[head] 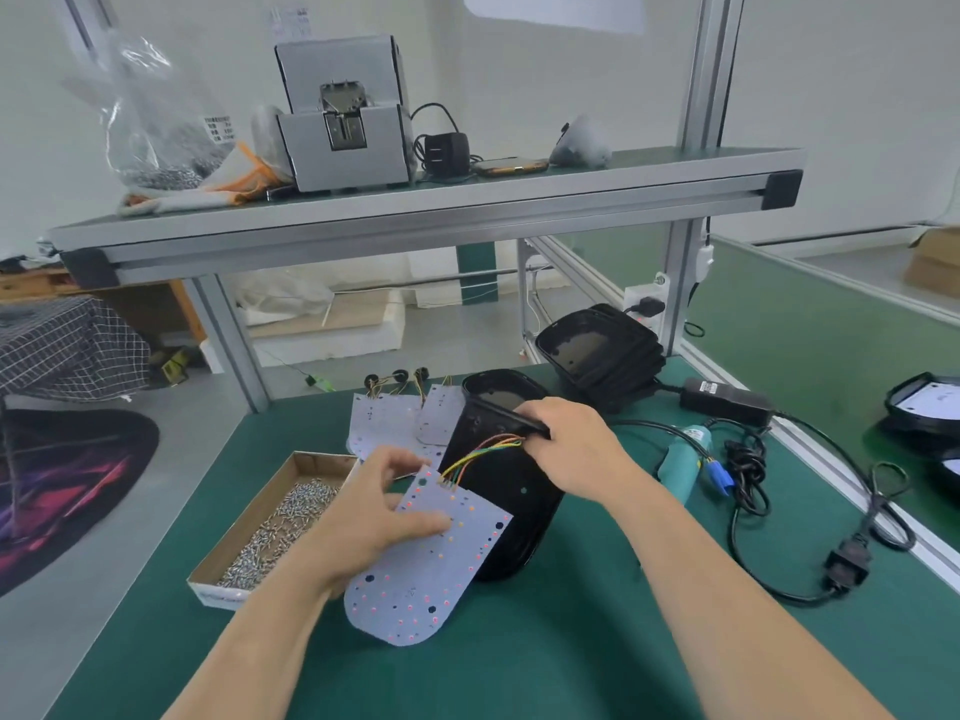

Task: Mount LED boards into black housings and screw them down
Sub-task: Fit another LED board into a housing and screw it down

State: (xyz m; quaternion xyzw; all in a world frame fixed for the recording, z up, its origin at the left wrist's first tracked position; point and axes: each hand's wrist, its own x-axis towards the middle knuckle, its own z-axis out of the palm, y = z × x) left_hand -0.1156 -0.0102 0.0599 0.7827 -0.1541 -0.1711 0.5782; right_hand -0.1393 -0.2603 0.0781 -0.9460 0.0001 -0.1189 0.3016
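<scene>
On our green bench (571,641): one black housing (498,491), tipped up on edge, its upper rim clamped in the fingers of our right hand (576,449). One LED board (421,563) leans against its front, pinched at the edge by our left hand (384,517), coloured wires (478,454) attached. We judge the board not yet seated; next comes laying it inside squarely, then screws from the box (270,517).

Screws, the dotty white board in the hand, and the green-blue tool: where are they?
screws (270,532): head view, on the middle of the heap.
LED board (415,589): head view, on its bare rounded lower half.
teal screwdriver (678,467): head view, on the middle of its body.
</scene>
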